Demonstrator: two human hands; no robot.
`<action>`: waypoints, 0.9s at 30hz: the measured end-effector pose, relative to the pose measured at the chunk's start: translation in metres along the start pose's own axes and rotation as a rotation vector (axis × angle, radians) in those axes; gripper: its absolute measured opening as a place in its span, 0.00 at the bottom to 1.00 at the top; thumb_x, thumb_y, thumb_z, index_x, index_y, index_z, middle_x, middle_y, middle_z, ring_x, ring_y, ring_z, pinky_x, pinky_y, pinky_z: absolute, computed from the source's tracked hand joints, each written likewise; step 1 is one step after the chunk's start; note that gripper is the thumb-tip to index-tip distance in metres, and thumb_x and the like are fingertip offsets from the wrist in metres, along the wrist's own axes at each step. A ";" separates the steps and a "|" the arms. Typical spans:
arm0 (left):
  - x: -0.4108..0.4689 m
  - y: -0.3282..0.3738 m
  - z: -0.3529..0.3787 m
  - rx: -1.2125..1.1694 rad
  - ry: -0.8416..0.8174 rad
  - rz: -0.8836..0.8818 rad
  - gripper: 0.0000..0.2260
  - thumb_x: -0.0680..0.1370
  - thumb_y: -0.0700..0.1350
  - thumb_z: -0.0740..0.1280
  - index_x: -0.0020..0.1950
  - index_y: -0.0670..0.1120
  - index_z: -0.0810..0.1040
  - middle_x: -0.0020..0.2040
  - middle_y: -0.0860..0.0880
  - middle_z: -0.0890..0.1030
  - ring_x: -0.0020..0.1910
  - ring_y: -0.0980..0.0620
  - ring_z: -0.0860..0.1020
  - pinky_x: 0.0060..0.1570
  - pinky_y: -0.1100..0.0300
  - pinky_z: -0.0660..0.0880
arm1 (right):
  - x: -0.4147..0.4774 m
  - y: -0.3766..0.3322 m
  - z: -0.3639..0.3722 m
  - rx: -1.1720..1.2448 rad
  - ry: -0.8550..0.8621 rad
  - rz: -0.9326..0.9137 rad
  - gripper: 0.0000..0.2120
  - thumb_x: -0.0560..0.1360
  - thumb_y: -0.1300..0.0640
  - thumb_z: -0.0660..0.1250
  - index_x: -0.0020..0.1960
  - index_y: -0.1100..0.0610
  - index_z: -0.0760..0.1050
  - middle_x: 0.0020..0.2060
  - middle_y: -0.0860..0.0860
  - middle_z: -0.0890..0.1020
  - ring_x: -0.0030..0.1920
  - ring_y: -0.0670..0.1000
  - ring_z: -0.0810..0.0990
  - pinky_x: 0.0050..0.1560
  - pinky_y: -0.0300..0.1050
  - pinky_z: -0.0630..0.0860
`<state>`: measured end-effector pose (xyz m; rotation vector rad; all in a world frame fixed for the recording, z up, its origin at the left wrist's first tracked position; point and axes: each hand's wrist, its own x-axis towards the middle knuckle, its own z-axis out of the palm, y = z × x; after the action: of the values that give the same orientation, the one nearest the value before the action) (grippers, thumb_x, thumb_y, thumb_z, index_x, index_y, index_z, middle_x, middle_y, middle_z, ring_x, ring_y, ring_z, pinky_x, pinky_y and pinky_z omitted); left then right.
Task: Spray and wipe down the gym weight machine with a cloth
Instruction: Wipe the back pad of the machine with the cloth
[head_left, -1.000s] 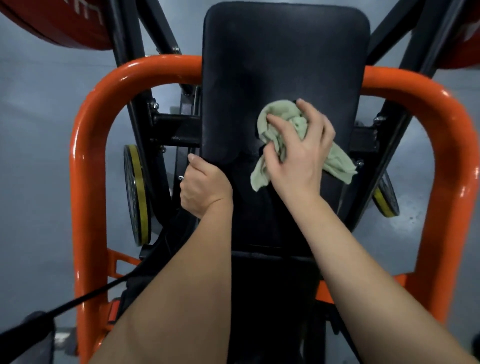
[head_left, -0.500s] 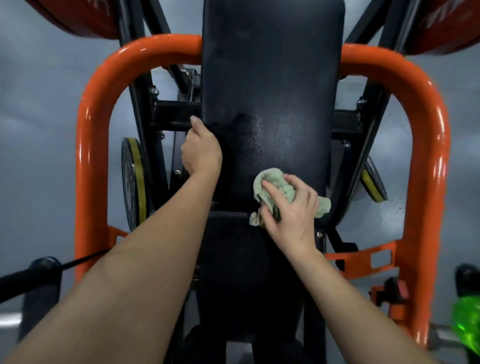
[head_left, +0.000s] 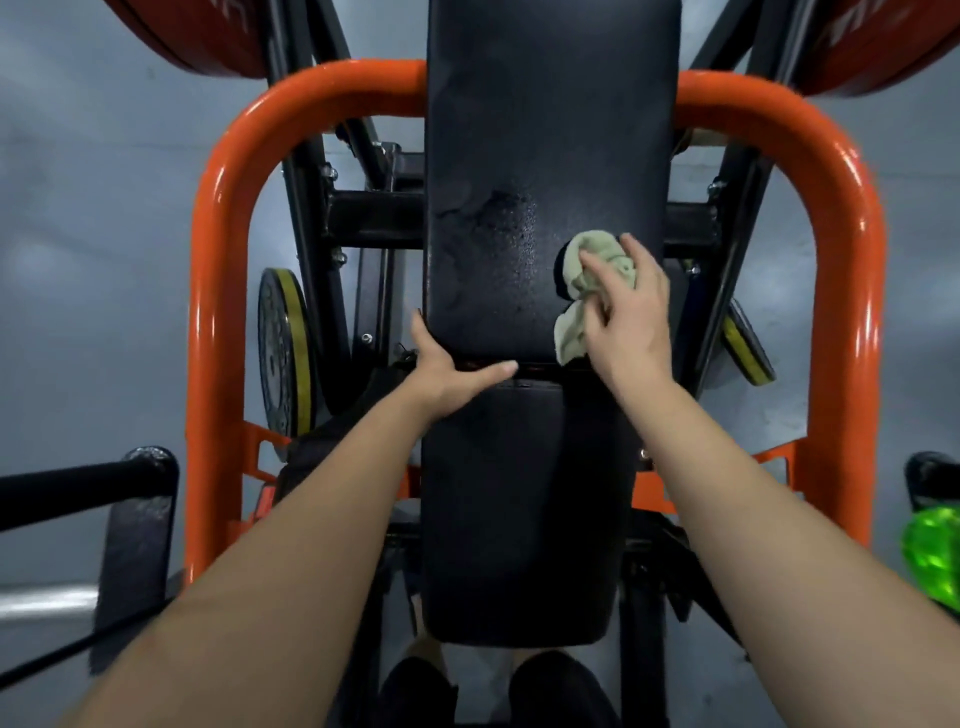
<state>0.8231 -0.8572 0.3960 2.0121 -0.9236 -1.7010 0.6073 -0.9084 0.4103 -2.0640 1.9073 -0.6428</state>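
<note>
The weight machine has a black padded back pad (head_left: 540, 156) with damp spray marks, a black seat pad (head_left: 519, 519) below it, and an orange tube frame (head_left: 218, 291) around both. My right hand (head_left: 626, 317) grips a bunched pale green cloth (head_left: 587, 280) and presses it on the lower right of the back pad. My left hand (head_left: 447, 364) lies open at the gap between the two pads, thumb stretched right along the seam, fingers up the back pad's left edge.
Black weight plates with yellow rims hang at left (head_left: 283, 358) and right (head_left: 745, 348) behind the pad. Red plates (head_left: 197, 36) sit at the top corners. A black bar (head_left: 78, 488) juts in at lower left. A bright green object (head_left: 932, 556) is at the right edge.
My right hand carried the cloth from the pad's lower middle up and to the right. My left hand left the pad's left edge, slid down and opened at the seam.
</note>
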 end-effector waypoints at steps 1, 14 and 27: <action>-0.003 -0.005 0.002 0.021 0.002 -0.007 0.67 0.67 0.54 0.83 0.79 0.53 0.26 0.83 0.47 0.51 0.80 0.48 0.56 0.79 0.48 0.57 | -0.004 -0.006 0.003 0.008 0.003 0.025 0.24 0.74 0.66 0.65 0.68 0.52 0.79 0.76 0.60 0.66 0.77 0.63 0.62 0.76 0.62 0.61; 0.013 -0.016 0.004 0.268 -0.018 -0.118 0.73 0.59 0.52 0.87 0.78 0.52 0.27 0.82 0.44 0.49 0.80 0.42 0.55 0.78 0.43 0.57 | -0.036 -0.028 0.010 -0.072 -0.205 -0.360 0.21 0.72 0.65 0.71 0.62 0.51 0.83 0.73 0.58 0.73 0.75 0.64 0.67 0.74 0.64 0.64; 0.006 -0.012 0.001 0.327 -0.074 -0.109 0.62 0.72 0.52 0.79 0.80 0.44 0.28 0.83 0.45 0.42 0.81 0.41 0.47 0.79 0.49 0.50 | -0.006 -0.117 0.042 -0.156 -0.341 -0.406 0.15 0.78 0.51 0.69 0.65 0.47 0.81 0.60 0.54 0.72 0.60 0.58 0.72 0.52 0.56 0.75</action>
<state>0.8251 -0.8528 0.3837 2.2541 -1.2050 -1.7873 0.7298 -0.8946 0.4282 -2.4964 1.4020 -0.1981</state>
